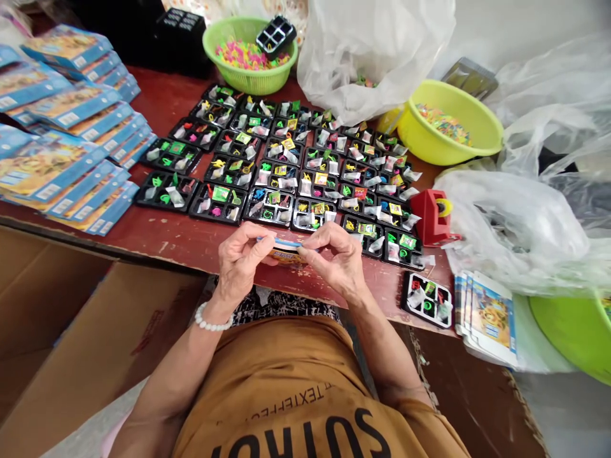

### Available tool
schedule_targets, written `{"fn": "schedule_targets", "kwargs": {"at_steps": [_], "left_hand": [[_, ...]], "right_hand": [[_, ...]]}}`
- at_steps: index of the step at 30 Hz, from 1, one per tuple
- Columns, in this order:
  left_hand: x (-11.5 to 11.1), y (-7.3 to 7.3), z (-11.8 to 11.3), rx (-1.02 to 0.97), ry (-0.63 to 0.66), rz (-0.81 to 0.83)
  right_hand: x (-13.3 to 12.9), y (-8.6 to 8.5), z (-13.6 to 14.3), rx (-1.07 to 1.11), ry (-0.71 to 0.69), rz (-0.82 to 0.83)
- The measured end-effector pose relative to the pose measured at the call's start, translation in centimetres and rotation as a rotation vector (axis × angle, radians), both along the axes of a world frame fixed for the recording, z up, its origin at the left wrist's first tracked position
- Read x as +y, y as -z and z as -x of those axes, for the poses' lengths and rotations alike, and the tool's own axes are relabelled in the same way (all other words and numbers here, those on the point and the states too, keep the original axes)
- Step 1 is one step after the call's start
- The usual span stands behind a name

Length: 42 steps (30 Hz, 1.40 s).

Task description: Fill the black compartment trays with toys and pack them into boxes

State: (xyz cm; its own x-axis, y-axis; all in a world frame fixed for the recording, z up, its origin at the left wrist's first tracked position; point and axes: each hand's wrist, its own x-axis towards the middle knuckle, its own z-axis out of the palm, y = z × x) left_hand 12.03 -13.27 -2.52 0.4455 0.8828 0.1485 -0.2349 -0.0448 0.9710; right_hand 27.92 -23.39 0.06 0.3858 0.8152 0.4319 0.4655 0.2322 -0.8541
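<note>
Between my two hands, just over the table's front edge, is a small printed box (286, 252) with a blue edge. My left hand (242, 257), with a white bead bracelet at its wrist, pinches the box's left end. At the right end, the fingers of my right hand (337, 257) are closed on it near its upper edge. Beyond my hands stand rows of black compartment trays (268, 207) filled with small colourful pieces and little packets. One more filled tray (428, 300) lies apart, to the right of my right hand.
Stacks of blue printed boxes (71, 159) cover the table's left. A green basket (251, 79), a yellow bowl (451, 149) and plastic bags (372, 57) stand behind. Right are a red tape dispenser (429, 219) and flat printed boxes (489, 315). Cardboard (109, 331) lies at lower left.
</note>
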Motion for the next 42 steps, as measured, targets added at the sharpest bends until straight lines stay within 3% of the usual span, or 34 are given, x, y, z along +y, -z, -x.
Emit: {"fn": "schedule_targets", "kwargs": {"at_steps": [9, 15, 19, 28, 33, 42], "left_hand": [[0.4, 0.6, 0.0, 0.020, 0.024, -0.123], [0.9, 1.1, 0.5, 0.038, 0.022, -0.378], [1.6, 1.2, 0.8, 0.063, 0.038, -0.514], [1.9, 0.8, 0.7, 0.124, -0.001, -0.555], [2.0, 1.5, 0.6, 0.106, 0.013, -0.577], [1.8, 3.0, 0.5, 0.125, -0.001, -0.567]], "right_hand": [[-1.1, 3.0, -0.1, -0.163, 0.063, -0.086], [-1.3, 4.1, 0.0, -0.322, 0.056, -0.185], [-1.3, 3.3, -0.3, -0.345, 0.039, -0.101], [0.7, 1.9, 1.6, -0.419, 0.078, -0.152], [1.5, 1.0, 1.9, -0.511, 0.063, -0.129], [2.7, -1.3, 1.8, -0.844, 0.065, 0.116]]}}
